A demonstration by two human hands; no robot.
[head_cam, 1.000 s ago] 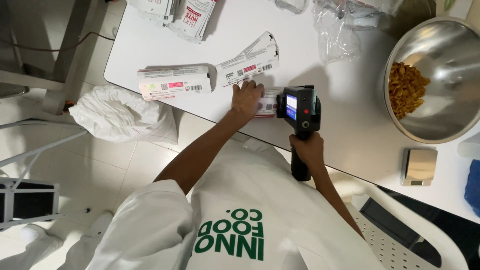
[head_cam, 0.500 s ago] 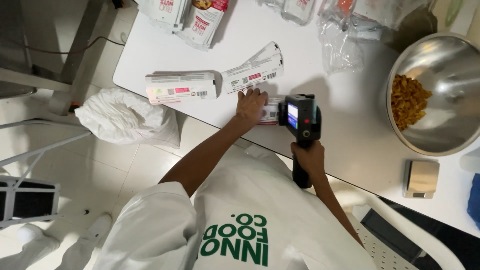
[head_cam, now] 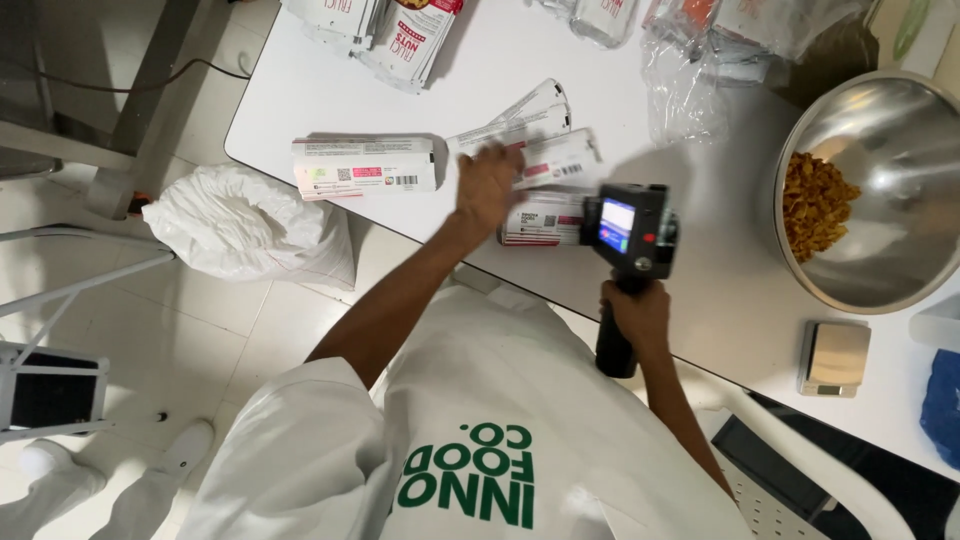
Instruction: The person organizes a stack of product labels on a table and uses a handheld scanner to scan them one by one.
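Note:
My right hand (head_cam: 640,315) grips the handle of a black hand-held printer (head_cam: 628,232) with a lit screen, its head over a flat white pouch (head_cam: 540,220) on the white table (head_cam: 720,290). My left hand (head_cam: 488,185), blurred, hovers with fingers spread just left of that pouch, at the edge of two more white pouches (head_cam: 555,160). It holds nothing. A stack of white pouches (head_cam: 365,167) lies further left near the table corner.
A large steel bowl (head_cam: 880,250) with orange-brown snack pieces stands at the right. A small scale (head_cam: 833,357) sits by the front edge. Clear plastic bags (head_cam: 700,60) and printed pouches (head_cam: 400,30) lie at the back. A white sack (head_cam: 250,225) rests on the floor.
My left hand has lifted off the pouch beside the printer and moved up and left toward the other pouches. The printer stays over the same pouch.

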